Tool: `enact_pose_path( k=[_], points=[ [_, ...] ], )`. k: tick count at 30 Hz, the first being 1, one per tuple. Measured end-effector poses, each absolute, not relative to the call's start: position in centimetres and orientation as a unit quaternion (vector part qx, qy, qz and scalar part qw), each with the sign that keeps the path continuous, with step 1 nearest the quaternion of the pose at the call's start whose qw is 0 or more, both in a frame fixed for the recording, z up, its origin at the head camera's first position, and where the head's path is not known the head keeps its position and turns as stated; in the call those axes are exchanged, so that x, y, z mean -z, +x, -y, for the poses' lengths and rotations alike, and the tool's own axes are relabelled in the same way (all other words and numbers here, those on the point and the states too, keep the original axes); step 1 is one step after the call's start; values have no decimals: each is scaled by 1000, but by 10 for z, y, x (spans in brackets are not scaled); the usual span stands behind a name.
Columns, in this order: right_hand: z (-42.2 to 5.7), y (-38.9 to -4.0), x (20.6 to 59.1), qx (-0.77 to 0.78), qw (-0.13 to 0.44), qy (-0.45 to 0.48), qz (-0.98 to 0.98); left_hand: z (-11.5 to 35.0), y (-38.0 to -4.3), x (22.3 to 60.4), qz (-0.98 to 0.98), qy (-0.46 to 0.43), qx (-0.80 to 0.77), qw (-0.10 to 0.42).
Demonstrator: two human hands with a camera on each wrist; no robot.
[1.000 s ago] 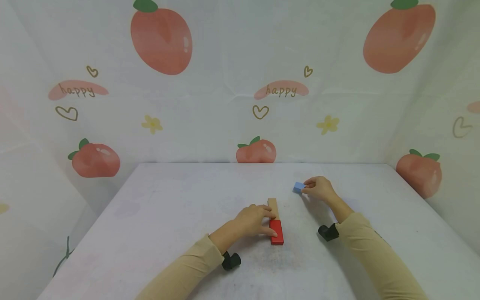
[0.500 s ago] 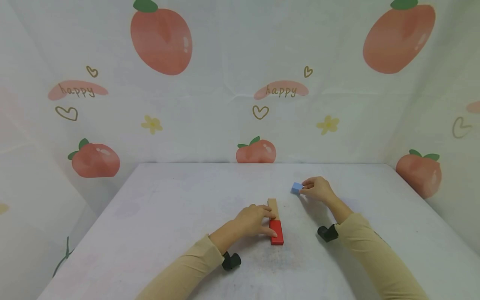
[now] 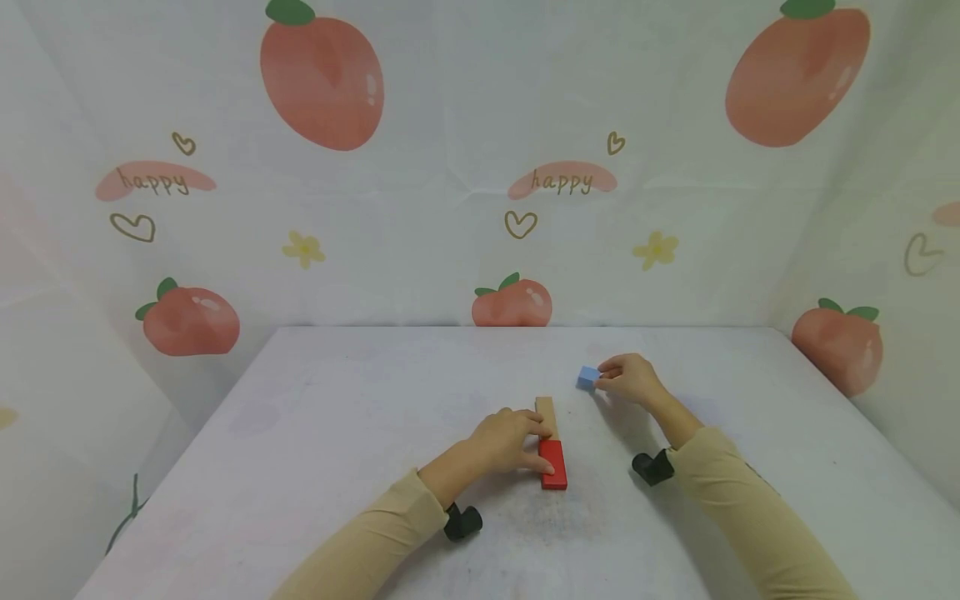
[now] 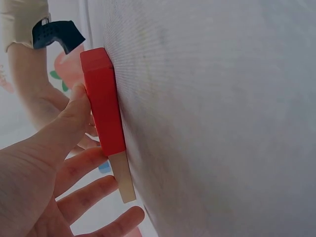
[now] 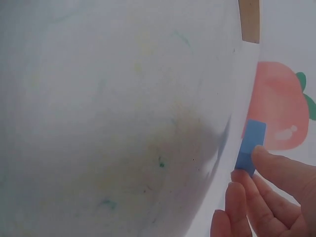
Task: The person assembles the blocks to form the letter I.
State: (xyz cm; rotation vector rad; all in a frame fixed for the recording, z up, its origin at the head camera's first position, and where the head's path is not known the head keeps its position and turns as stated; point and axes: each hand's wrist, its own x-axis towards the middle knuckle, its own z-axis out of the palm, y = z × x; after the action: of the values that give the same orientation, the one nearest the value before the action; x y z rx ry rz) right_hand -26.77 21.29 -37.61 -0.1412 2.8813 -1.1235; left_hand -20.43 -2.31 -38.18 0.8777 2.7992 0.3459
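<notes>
Near the middle of the table, a red block and a natural wood block lie end to end. My left hand rests on them from the left, its thumb on the red block and fingertips around where the two meet. In the left wrist view those fingers are spread and fairly straight along one side of the red block. Farther back and to the right, my right hand pinches a small blue block between thumb and fingers. The right wrist view shows the blue block held off the table.
The white table ends at a backdrop cloth printed with peaches, hearts and flowers. Black wrist mounts hang below both sleeves. A thin green cord shows at the left edge.
My right hand has moved slightly left with the blue block, toward the wood block. The left hand and the two blocks under it have stayed in place.
</notes>
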Motion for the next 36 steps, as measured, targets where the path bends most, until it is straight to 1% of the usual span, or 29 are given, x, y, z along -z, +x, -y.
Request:
enact_pose_path(
  k=[16,36],
  points=[
    [-205,-269,375,366,32,-41,-929,23,-204,382,-943,300,-115,91],
    [-197,-270,378,354,37,-41,-934,22,-204,382,-945,288,-116,104]
  ],
)
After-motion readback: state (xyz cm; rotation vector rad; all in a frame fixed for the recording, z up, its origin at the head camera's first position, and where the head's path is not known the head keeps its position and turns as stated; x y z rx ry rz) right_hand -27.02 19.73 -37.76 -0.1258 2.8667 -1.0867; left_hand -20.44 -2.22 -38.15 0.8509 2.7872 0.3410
